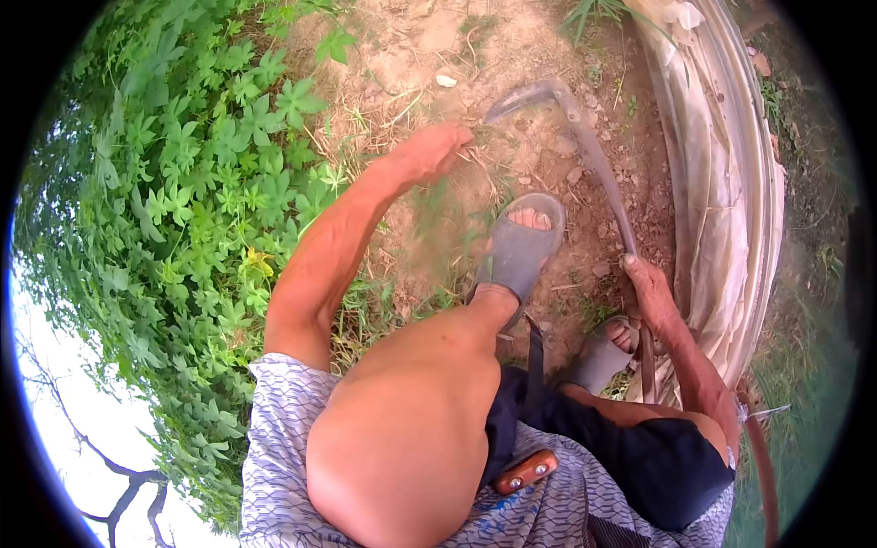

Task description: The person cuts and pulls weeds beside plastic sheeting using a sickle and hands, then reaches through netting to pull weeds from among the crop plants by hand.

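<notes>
My right hand [650, 290] is closed around the long handle of a sickle [598, 164]. Its curved metal blade [528, 95] lies over the bare soil, the tip pointing left towards my other hand. Low over the ground, my left hand [437, 152] has its fingers pressed together beside some thin dry stems. What it pinches, if anything, is too small to make out. A green blur, perhaps loose grass [440, 224], shows below that hand. My two feet in grey sandals [525, 247] are on the soil between the hands.
Dense leafy green vines [210, 183] fill the left side. A long bundle of whitish plastic sheeting [717, 192] runs along the right. A reddish-brown riveted handle [526, 472] rests at my lap. A curved brown rod [760, 466] stands at the lower right.
</notes>
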Demonstrator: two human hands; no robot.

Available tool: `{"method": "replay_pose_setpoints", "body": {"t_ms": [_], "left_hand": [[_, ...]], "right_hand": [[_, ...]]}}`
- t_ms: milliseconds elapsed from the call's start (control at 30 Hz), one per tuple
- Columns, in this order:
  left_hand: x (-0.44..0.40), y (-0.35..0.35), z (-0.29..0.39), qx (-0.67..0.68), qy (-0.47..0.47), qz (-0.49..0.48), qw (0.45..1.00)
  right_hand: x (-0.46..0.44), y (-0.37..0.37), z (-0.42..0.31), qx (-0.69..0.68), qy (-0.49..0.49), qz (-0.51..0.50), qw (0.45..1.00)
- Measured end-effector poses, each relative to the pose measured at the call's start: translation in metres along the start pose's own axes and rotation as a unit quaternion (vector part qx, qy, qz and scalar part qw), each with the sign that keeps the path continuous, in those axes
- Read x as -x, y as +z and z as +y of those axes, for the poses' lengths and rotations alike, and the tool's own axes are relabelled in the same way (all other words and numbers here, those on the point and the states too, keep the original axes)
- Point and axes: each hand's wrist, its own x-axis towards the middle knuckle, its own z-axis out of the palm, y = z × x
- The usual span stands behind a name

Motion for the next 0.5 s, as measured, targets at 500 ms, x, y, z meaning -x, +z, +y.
{"method": "replay_pose_setpoints", "body": {"t_ms": [500], "left_hand": [[0.095, -0.064, 0.098, 0.321, -0.191, -0.111, 0.921]], "right_hand": [[0.033, -0.025, -0.02, -0.09, 0.064, -0.001, 0.994]]}}
